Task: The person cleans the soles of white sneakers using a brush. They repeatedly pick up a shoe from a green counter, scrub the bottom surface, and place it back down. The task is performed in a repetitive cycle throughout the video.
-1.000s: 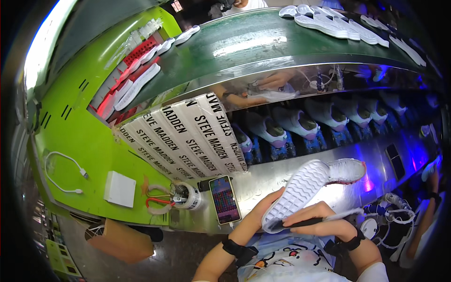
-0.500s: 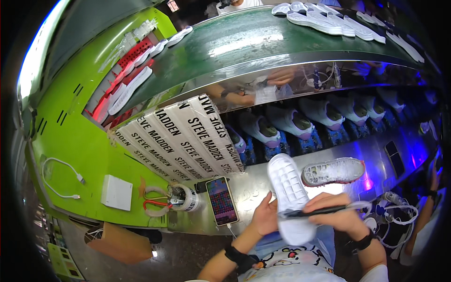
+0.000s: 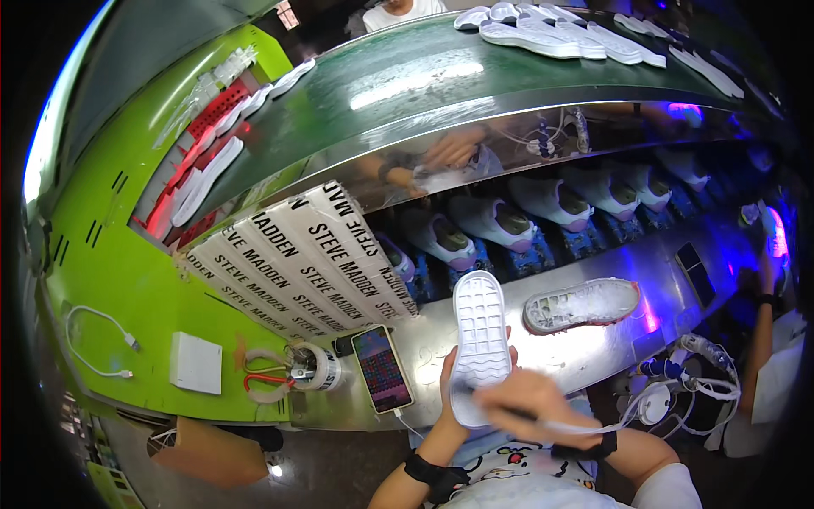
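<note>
Black wristbands [image 3: 424, 469] (a pair), white sleeve [image 3: 676, 489]; cartoon-print top [image 3: 534, 490]

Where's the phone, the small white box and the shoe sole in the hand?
Phone [image 3: 382, 371]: head view, on its screen.
Small white box [image 3: 196, 363]: head view, on its top.
Held sole [image 3: 480, 338]: head view, on its patterned face.

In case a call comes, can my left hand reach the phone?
Probably, if your left hand lets go of the sole; the phone lies close by, and the way looks free.
</note>
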Available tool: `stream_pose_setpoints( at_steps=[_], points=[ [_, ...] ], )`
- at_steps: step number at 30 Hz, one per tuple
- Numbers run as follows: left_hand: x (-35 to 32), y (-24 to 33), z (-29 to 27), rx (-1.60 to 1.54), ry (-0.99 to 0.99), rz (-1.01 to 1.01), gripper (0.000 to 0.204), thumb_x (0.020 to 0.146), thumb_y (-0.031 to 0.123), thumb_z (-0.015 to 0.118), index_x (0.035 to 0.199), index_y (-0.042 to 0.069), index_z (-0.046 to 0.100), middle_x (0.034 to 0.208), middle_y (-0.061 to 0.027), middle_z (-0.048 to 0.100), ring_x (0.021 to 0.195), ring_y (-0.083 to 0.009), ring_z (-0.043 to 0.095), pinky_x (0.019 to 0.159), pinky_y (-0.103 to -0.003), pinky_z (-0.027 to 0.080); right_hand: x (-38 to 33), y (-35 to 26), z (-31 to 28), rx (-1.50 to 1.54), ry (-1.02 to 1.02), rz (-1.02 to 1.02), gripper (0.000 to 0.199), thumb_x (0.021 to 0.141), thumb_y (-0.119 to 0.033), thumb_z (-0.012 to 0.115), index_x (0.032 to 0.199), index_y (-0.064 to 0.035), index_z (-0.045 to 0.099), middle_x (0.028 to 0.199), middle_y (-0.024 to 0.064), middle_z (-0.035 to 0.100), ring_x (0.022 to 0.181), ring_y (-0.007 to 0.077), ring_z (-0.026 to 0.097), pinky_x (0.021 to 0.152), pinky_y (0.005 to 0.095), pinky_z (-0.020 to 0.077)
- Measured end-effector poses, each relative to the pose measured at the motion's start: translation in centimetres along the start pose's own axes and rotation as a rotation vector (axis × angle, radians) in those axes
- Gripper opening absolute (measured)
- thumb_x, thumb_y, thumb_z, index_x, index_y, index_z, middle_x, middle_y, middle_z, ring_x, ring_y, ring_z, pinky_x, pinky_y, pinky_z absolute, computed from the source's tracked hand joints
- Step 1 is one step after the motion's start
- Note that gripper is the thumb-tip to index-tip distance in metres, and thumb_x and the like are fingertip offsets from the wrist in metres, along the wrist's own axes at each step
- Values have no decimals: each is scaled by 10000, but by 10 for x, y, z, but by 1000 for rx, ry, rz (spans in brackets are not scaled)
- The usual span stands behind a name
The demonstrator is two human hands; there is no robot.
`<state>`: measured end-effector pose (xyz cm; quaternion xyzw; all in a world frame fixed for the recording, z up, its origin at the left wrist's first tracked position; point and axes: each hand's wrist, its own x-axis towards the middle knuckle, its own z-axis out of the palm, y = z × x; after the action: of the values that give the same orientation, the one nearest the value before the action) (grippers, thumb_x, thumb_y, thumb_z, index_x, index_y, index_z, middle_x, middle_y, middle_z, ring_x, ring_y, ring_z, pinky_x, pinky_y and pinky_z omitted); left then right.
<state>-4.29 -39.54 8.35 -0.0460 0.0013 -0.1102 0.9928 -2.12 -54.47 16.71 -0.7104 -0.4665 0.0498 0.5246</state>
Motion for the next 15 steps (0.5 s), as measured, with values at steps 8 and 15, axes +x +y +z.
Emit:
stream_pose_setpoints(
  at_steps=[8, 15],
  points=[
    [13, 19, 20, 310, 28, -79, 769, 825, 473, 411, 1359, -65, 288, 1152, -262, 504, 973, -345, 561, 869, -413, 484, 1, -3, -24, 590, -302, 610, 179, 866, -147, 599, 936, -3, 681, 847, 88, 680, 745, 109, 640, 676, 234, 503],
    [21, 30, 37, 538, 78, -201, 795, 787, 446, 435, 1350, -95, 285, 1256, -289, 462, 1053, -384, 541, 906, -427, 474, 2, -5, -54, 512, -438, 566, 157, 871, -103, 570, 932, 2, 670, 793, 67, 669, 709, 123, 639, 657, 248, 507]
  ],
)
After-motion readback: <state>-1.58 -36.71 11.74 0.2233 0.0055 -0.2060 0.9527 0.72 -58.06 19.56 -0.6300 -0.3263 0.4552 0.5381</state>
